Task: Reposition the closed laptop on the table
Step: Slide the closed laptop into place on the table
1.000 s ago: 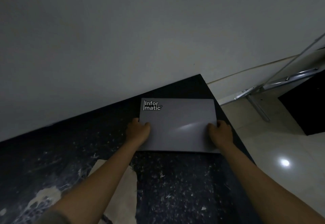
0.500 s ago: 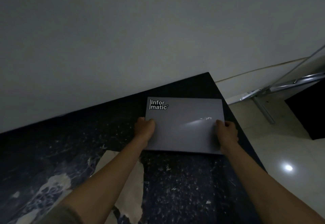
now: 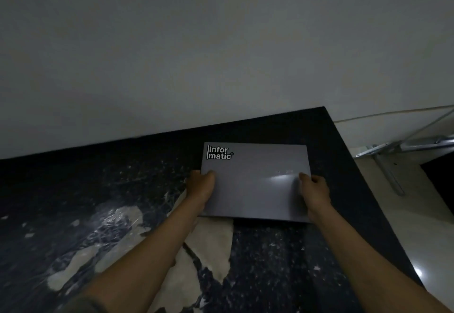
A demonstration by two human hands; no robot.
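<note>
A closed grey laptop [image 3: 255, 180] with an "Informatic" sticker at its far left corner lies near the far right corner of the dark speckled table [image 3: 282, 263]. My left hand [image 3: 200, 186] grips its left edge, thumb on the lid. My right hand [image 3: 315, 189] grips its right edge, thumb also on top. The laptop's near edge casts a shadow on the table, so it seems slightly raised there.
A pale wall [image 3: 221, 54] runs along the table's far edge. Beige patches [image 3: 208, 239] mark the tabletop under my left forearm. Right of the table edge lie a tiled floor [image 3: 417, 226], a metal frame [image 3: 393, 150] and a dark object [image 3: 442, 172].
Both hands keep their grip on the laptop's side edges. The laptop now overlaps the beige patch near its front left corner, and its near edge looks a little lifted.
</note>
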